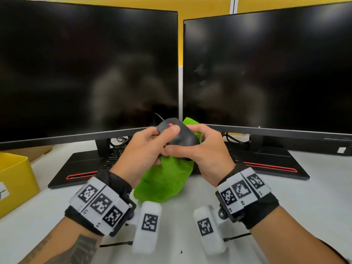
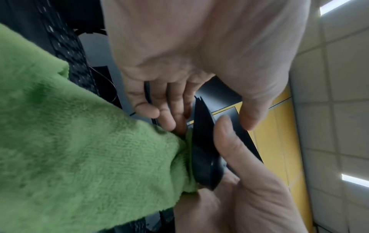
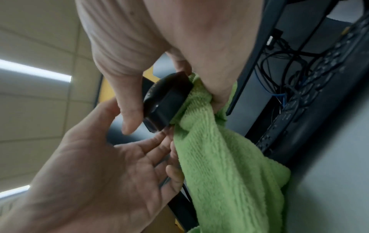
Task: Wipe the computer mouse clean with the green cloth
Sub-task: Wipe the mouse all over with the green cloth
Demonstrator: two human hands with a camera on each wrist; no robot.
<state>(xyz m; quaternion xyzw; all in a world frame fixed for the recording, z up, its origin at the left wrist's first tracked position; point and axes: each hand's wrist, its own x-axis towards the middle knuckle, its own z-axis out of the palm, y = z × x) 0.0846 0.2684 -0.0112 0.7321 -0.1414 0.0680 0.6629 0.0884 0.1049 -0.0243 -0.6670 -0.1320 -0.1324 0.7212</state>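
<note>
I hold the black computer mouse (image 1: pixel 182 137), which has a red scroll wheel, in the air in front of the two monitors. My left hand (image 1: pixel 150 143) pinches it, thumb on top beside the wheel and fingers (image 2: pixel 159 113) underneath. My right hand (image 1: pixel 205 147) grips the mouse's other side, with its thumb (image 2: pixel 225 141) across the near end. Its fingers are curled round the green cloth (image 1: pixel 165 180) and press it against the mouse's far side and underside. The rest of the cloth hangs down to the desk. In the wrist views the mouse (image 3: pixel 167 100) shows edge-on against the cloth (image 3: pixel 219 157).
Two dark monitors (image 1: pixel 85 73) (image 1: pixel 266 77) stand close behind on wide black bases. A black keyboard (image 1: pixel 114 155) and cables lie between the bases. A yellow box (image 1: pixel 15 178) sits at the left edge of the white desk (image 1: pixel 304 206). The mouse cable (image 1: pixel 158 116) runs back.
</note>
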